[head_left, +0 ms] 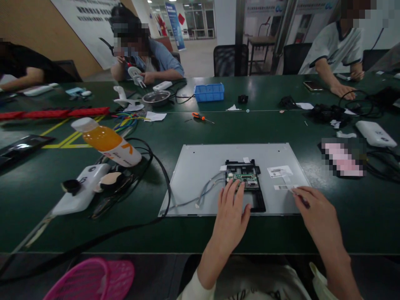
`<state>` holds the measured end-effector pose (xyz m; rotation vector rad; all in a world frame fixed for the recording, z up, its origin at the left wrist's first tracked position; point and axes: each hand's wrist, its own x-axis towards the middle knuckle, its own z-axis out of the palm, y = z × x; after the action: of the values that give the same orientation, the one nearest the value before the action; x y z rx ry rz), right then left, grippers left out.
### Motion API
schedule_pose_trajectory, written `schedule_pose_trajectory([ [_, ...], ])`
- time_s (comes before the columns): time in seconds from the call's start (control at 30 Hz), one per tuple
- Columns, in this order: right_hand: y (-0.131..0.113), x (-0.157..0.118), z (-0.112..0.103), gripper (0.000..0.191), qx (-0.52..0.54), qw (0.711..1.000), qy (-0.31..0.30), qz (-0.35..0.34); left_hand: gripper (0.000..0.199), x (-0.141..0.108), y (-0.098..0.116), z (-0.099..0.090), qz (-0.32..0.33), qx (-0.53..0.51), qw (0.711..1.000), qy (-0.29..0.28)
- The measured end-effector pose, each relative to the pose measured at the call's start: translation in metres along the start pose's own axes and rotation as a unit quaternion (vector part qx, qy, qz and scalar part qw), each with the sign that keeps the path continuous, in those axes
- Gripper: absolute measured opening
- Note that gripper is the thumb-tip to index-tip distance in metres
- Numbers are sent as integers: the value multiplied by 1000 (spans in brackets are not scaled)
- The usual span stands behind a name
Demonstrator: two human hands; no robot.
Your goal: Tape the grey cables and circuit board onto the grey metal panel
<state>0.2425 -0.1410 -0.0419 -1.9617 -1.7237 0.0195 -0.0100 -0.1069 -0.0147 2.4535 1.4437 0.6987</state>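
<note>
A flat grey panel [200, 166] lies on the green table before me. On it sits a black plastic frame [258, 200] with a green circuit board [246, 178], and grey cables [204, 191] run from it to the left. My left hand [230, 208] rests over the board's lower left part, fingers spread and nothing held. My right hand [317, 208] is at the panel's right edge, thumb and forefinger pinched on a clear strip, which reaches up toward the white labels [279, 171] on the panel.
An orange drink bottle [108, 141] leans at the left beside a white device [83, 189] and a black cable. Farther back are an orange screwdriver [199, 116] and a blue basket [209, 92]. A phone [343, 158] lies right. Other people sit across the table.
</note>
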Motion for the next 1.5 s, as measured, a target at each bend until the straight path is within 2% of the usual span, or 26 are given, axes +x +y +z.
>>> schedule_pose_trajectory([
  [0.07, -4, 4, -3, 30, 7, 1000, 15, -15, 52, 0, 0, 0, -1, -7, 1000, 7],
  [0.17, -18, 9, -9, 27, 32, 996, 72, -32, 53, 0, 1, -1, -2, -19, 999, 26],
  [0.3, -40, 9, -18, 22, 106, 983, 134, -65, 52, 1, 2, -3, -11, -39, 997, 63],
  [0.47, -45, 10, -17, 20, 192, 971, 103, -98, 49, -3, 9, -5, -35, -61, 990, 123],
  [0.6, -37, 10, -9, 18, 221, 969, 56, -100, 48, -12, 29, 0, -29, -68, 984, 162],
  [0.67, -35, 10, -5, 20, 213, 970, 18, -115, 50, -16, 41, 6, 4, -51, 988, 143],
  [0.77, -36, 12, 2, 22, 196, 972, -14, -128, 50, -17, 55, 16, 48, -4, 997, 67],
  [0.87, -36, 14, 8, 24, 178, 975, -21, -131, 49, -15, 58, 22, 51, 30, 998, 1],
  [0.93, -34, 15, 11, 25, 164, 977, -26, -134, 51, -15, 57, 25, 40, 43, 998, -23],
  [1.07, -31, 13, 11, 33, 136, 981, -19, -137, 51, -16, 55, 27, 34, 65, 997, -35],
  [1.23, -45, -3, 3, 42, 128, 983, 45, -122, 49, -18, 58, 27, 24, 78, 996, -37],
  [1.4, -67, -23, 6, 45, 162, 974, -16, -159, 53, -18, 57, 26, 44, 85, 995, -39],
  [1.5, -71, -27, 11, 46, 161, 975, -40, -149, 55, -19, 55, 28, 52, 82, 994, -44],
])
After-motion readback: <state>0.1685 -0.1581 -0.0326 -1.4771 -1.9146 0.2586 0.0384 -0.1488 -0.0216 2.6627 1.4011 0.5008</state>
